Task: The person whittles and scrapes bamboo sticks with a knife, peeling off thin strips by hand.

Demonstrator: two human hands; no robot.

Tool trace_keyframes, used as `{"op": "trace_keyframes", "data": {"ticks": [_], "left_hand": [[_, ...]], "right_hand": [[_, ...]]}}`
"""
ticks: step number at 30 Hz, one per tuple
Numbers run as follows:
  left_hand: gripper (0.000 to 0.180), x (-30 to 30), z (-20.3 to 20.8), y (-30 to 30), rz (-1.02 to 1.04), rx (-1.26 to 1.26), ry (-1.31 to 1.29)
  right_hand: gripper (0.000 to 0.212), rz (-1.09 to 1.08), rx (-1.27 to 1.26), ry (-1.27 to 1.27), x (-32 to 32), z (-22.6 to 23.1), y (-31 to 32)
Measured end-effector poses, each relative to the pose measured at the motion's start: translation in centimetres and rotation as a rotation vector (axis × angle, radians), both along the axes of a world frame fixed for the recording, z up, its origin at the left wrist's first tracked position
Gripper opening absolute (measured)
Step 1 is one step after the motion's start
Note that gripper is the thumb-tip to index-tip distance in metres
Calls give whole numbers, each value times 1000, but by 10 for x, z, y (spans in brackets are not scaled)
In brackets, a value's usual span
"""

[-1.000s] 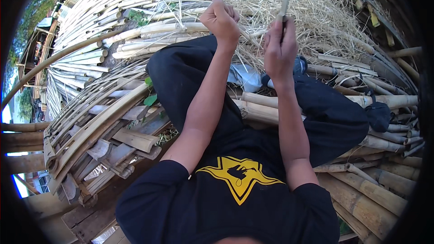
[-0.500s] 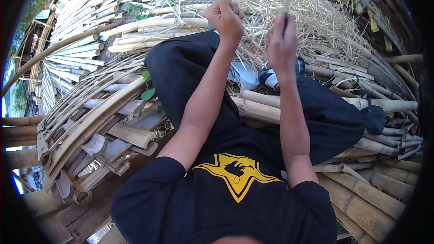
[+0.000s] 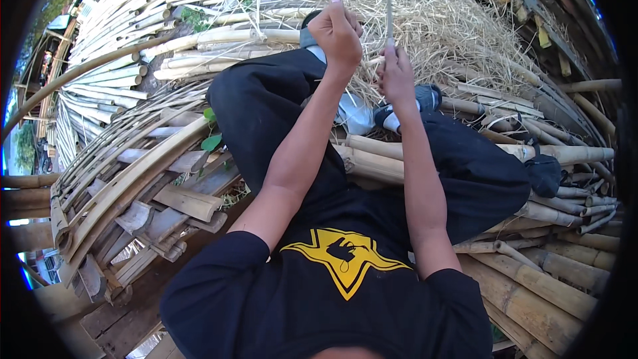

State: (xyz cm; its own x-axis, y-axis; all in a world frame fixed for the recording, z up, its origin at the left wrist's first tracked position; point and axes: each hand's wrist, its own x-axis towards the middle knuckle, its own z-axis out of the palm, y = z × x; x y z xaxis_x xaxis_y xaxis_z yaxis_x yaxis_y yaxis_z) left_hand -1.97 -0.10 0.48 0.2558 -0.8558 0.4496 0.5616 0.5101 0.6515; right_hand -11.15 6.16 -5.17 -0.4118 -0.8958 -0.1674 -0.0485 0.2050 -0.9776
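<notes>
One bare left hand [image 3: 335, 34] is curled into a fist at upper centre, thumb raised; I cannot tell whether it encloses anything. Just right of it, the bare right hand [image 3: 399, 78] grips a slim, straight, greyish blade [image 3: 389, 16] that points toward the top edge, against a tangled heap of dry, straw-coloured shavings [image 3: 458, 33]. Smooth, round, pale bamboo poles [image 3: 229, 34] spread across the upper left; flat, weathered wooden pieces [image 3: 189, 201] overlap at left; thick, jointed, tan bamboo stems [image 3: 525, 292] lie lower right.
</notes>
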Motion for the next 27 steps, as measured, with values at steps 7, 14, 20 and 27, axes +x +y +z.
{"op": "trace_keyframes", "data": {"ticks": [7, 14, 20, 27], "left_hand": [[54, 4, 20, 7, 88, 5, -84], [51, 16, 25, 12, 49, -154, -85], [47, -3, 14, 15, -4, -186, -115], [45, 4, 20, 10, -205, -37, -113]], "right_hand": [[28, -94, -132, -196, -24, -5, 24], [29, -103, -134, -285, -23, -13, 27], [30, -81, -138, -231, -23, -27, 28], [29, -67, -171, 43, -17, -29, 27]]}}
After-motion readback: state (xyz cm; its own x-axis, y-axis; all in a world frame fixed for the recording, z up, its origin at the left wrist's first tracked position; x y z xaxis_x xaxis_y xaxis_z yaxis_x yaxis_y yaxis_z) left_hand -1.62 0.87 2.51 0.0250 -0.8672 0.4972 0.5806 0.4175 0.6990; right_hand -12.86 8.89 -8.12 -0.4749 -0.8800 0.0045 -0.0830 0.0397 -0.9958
